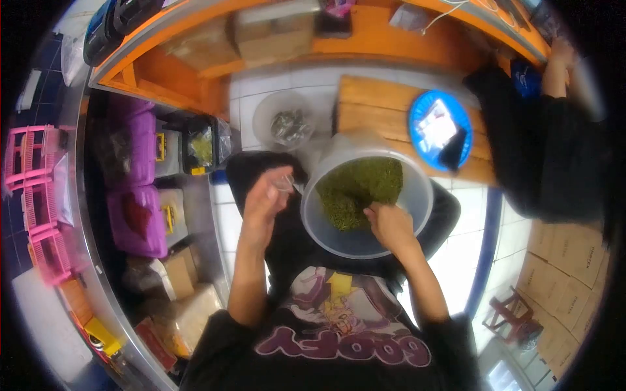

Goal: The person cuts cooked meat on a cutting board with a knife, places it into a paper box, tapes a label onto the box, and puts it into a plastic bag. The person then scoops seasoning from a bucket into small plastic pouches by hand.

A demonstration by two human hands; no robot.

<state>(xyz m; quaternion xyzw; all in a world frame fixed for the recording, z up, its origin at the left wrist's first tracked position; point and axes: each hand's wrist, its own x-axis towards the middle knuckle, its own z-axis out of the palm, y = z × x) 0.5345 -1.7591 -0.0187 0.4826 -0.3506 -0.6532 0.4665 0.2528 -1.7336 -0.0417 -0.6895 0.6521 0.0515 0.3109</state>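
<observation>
A big translucent plastic tub (313,225) rests tilted between my legs, its mouth facing me. Crumbled green material like dried herb (352,189) is heaped against its far side. My right hand (391,227) reaches into the tub, its fingers curled at the lower edge of the heap; whatever they hold is hidden. To the left of the tub, my left hand (263,201) is raised, thumb and fingers closed around a small clear plastic container (283,184), whose exact shape is hard to make out.
Behind the tub, a translucent bowl (264,111) holds clear small pieces. A wooden bench (372,98) carries a blue tray (417,140) with a white packet and a dark item. Another person's dark sleeve (567,150) is at right. Purple lidded bins (140,231) line the left shelf.
</observation>
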